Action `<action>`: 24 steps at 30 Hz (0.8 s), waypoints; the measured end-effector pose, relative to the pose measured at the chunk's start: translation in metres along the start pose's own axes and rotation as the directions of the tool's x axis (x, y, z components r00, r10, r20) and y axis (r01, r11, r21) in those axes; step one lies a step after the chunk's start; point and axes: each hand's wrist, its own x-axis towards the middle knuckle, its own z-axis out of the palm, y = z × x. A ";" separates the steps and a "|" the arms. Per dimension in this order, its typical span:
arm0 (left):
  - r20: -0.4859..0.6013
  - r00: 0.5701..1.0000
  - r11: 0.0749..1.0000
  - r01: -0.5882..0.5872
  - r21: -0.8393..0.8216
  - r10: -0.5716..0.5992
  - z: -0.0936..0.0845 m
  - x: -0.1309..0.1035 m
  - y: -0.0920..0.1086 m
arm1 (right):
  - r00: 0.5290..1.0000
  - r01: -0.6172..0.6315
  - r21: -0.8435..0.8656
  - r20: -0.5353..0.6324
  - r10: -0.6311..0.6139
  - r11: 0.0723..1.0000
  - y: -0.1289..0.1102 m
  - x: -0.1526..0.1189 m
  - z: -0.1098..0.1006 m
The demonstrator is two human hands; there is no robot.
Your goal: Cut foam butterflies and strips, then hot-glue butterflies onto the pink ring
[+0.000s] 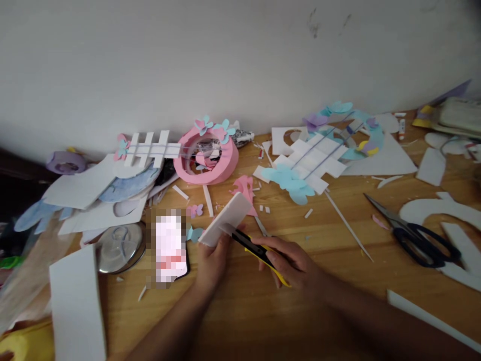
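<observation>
My left hand grips a small white foam board strip from below, holding it tilted above the table. Wrapped round a yellow and black utility knife, my right hand brings the blade to the face of the strip, at about its lower middle. Pink paper scraps and a pair of scissors or similar thin metal tool lie just behind the hands. A phone with a blurred screen rests left of my left hand.
Behind stand a pink ring craft with a white slatted neck and a blue ring craft with white slats. Dark-handled scissors lie at right near curved foam offcuts. At left are a round metal tin and a white board.
</observation>
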 end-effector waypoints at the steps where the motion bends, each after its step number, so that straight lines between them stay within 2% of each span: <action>1: -0.006 1.000 0.999 -0.004 0.038 0.004 -0.001 0.000 0.000 | 1.000 -0.002 0.011 0.004 0.002 1.000 0.001 0.000 0.000; 5: -0.032 0.998 0.991 -0.042 0.124 0.046 -0.003 0.001 -0.001 | 0.999 -0.041 0.057 0.004 0.041 0.998 0.004 -0.001 -0.001; 14: 0.014 0.996 0.982 -0.088 0.169 0.087 0.000 0.001 0.008 | 0.996 -0.087 0.096 0.022 0.085 0.992 0.000 -0.001 -0.002; 19: -0.009 0.998 0.992 -0.063 0.109 0.065 0.003 -0.001 0.011 | 0.996 -0.089 0.124 -0.016 0.092 0.988 -0.001 0.001 -0.002; 22: -0.012 0.997 0.984 -0.075 0.164 0.078 0.002 -0.001 0.009 | 0.994 -0.113 0.123 0.003 0.113 0.986 -0.003 0.002 -0.002; 24: -0.059 0.992 0.970 -0.095 0.225 0.111 0.000 0.000 0.007 | 0.994 -0.106 0.121 0.006 0.106 0.987 -0.003 0.003 -0.002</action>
